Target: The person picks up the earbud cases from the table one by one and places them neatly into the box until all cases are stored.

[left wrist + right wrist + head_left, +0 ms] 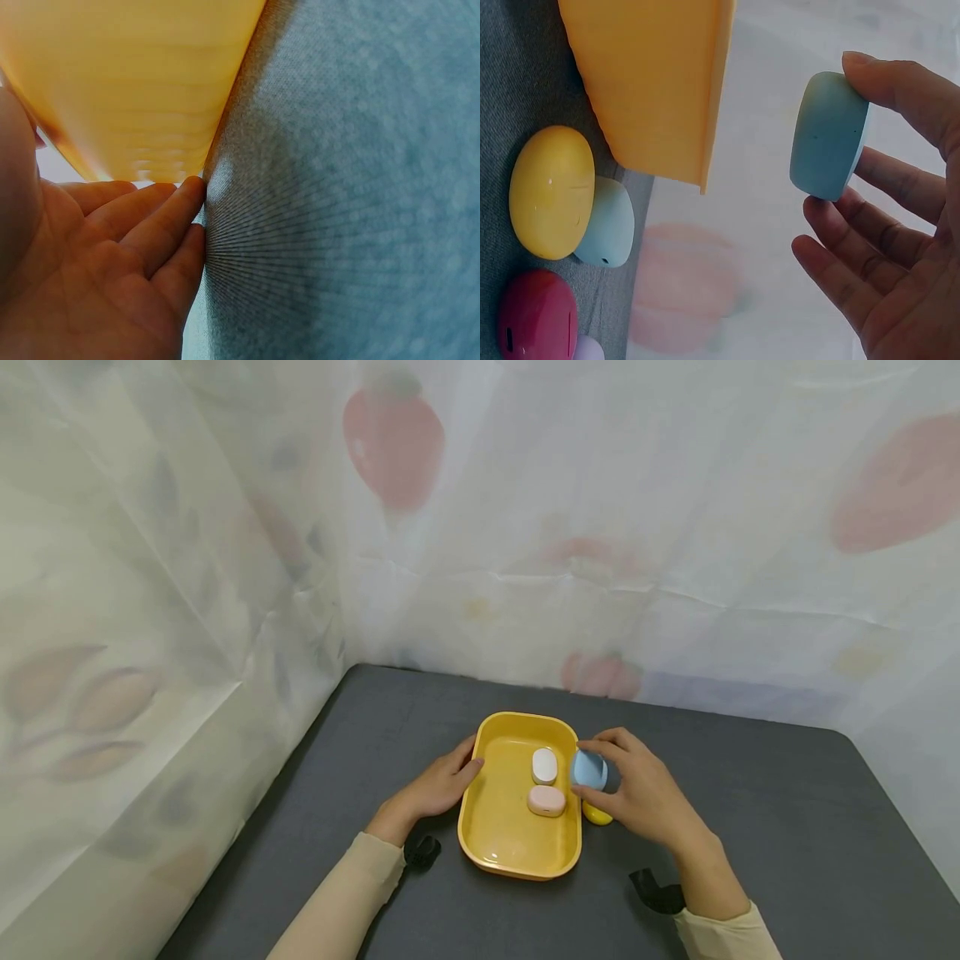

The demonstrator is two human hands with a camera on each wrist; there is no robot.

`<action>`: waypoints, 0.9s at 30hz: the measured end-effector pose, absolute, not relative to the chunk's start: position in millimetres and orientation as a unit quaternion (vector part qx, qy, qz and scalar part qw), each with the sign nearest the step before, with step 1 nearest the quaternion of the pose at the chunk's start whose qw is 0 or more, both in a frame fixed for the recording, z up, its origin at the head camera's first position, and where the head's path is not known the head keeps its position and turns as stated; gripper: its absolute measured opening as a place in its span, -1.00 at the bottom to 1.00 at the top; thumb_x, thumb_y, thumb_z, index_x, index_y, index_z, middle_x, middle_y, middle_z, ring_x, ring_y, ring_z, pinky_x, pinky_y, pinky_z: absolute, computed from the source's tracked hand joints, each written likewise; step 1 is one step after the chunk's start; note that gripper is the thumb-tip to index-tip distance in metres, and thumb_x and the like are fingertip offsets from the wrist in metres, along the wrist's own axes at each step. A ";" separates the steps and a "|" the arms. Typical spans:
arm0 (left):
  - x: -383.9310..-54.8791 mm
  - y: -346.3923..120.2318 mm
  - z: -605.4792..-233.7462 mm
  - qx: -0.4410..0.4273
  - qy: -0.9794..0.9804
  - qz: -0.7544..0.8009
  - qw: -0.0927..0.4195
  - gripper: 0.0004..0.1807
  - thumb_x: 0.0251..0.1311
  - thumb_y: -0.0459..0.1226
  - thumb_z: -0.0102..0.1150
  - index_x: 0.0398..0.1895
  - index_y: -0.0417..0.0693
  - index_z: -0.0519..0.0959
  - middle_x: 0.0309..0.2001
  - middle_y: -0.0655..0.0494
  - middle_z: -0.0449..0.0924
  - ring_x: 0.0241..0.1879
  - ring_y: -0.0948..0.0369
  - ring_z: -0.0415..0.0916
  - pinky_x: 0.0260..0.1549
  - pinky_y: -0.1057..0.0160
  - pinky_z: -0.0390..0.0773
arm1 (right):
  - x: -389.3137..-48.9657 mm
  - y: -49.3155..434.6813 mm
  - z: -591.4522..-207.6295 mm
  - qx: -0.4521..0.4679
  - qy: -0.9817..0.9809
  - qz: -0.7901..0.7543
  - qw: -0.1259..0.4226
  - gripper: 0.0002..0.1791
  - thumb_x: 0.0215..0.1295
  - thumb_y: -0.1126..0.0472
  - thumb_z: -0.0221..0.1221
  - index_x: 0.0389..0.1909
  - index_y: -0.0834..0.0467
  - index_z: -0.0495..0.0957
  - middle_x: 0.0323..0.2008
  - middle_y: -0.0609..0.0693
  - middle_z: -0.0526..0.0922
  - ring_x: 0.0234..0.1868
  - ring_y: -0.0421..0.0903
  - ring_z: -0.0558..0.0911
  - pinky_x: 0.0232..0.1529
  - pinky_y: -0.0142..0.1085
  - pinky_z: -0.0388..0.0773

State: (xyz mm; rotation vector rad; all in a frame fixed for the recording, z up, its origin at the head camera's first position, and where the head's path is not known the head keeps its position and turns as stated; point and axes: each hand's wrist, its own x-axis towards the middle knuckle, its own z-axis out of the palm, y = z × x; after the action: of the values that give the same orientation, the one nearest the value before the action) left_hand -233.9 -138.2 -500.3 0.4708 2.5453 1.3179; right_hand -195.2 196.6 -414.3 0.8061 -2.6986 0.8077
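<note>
A yellow tray [517, 852] stands on the dark table, holding a white earbud case [544, 766] and a pink earbud case [547, 801] in its right half. At its left side my left hand [442, 783] grips the wall, thumb over the rim and fingers [161, 229] along the outside. Over the tray's right rim, my right hand [641, 789] pinches a light blue earbud case [829, 135] between thumb and fingertips. The right wrist view shows this case raised above the tray wall [649, 75].
Beside the tray's right wall lie a yellow case [551, 191], another pale blue case [607, 225], a magenta case [540, 319] and part of a lavender one [589, 349]. Patterned curtains [600, 527] hang behind and left of the grey table [787, 827].
</note>
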 end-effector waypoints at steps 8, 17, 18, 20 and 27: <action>-233.4 -138.0 -499.3 0.170 0.866 0.455 0.119 -0.35 0.67 0.00 -0.19 0.71 0.27 -0.05 0.63 0.06 0.14 0.54 0.06 0.24 0.46 -0.12 0.29 | -192.9 193.6 -414.2 0.288 -0.911 0.274 0.108 -0.36 0.12 0.01 0.56 0.21 0.15 0.65 0.12 0.04 0.58 -0.06 -0.09 0.61 -0.13 -0.12 0.66; -233.3 -138.2 -499.4 0.173 0.865 0.456 0.120 -0.35 0.67 0.00 -0.20 0.70 0.28 -0.05 0.62 0.08 0.15 0.53 0.07 0.25 0.45 -0.11 0.31 | -191.2 189.3 -414.2 0.293 -0.913 0.265 0.097 -0.35 0.13 -0.02 0.56 0.23 0.10 0.65 0.10 0.02 0.59 -0.05 -0.10 0.61 -0.14 -0.20 0.64; -233.3 -138.3 -499.5 0.172 0.865 0.456 0.120 -0.35 0.67 0.01 -0.19 0.70 0.29 -0.05 0.62 0.09 0.15 0.53 0.08 0.25 0.45 -0.10 0.31 | -190.9 188.8 -413.9 0.294 -0.914 0.265 0.095 -0.35 0.14 -0.02 0.55 0.24 0.10 0.65 0.11 0.02 0.59 -0.03 -0.10 0.61 -0.13 -0.20 0.64; -233.6 -138.5 -499.8 0.170 0.866 0.454 0.124 -0.35 0.67 0.02 -0.20 0.70 0.31 -0.05 0.62 0.12 0.15 0.52 0.10 0.26 0.45 -0.08 0.31 | -190.3 188.1 -413.5 0.295 -0.913 0.265 0.092 -0.35 0.14 -0.02 0.55 0.25 0.09 0.65 0.12 0.02 0.59 0.01 -0.08 0.61 -0.10 -0.18 0.65; -234.3 -138.4 -500.0 0.165 0.866 0.455 0.125 -0.36 0.66 0.03 -0.20 0.70 0.32 -0.04 0.62 0.14 0.14 0.53 0.11 0.25 0.47 -0.08 0.30 | -189.0 186.4 -414.0 0.307 -0.909 0.266 0.096 -0.37 0.13 0.00 0.55 0.23 0.08 0.65 0.11 0.01 0.59 0.06 -0.06 0.62 -0.05 -0.14 0.66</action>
State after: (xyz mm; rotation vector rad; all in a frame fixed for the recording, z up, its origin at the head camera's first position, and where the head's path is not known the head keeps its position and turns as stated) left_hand -234.3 -138.4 -500.0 0.4814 2.5234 1.3250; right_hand -189.0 186.4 -414.0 0.9096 -2.6930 0.7886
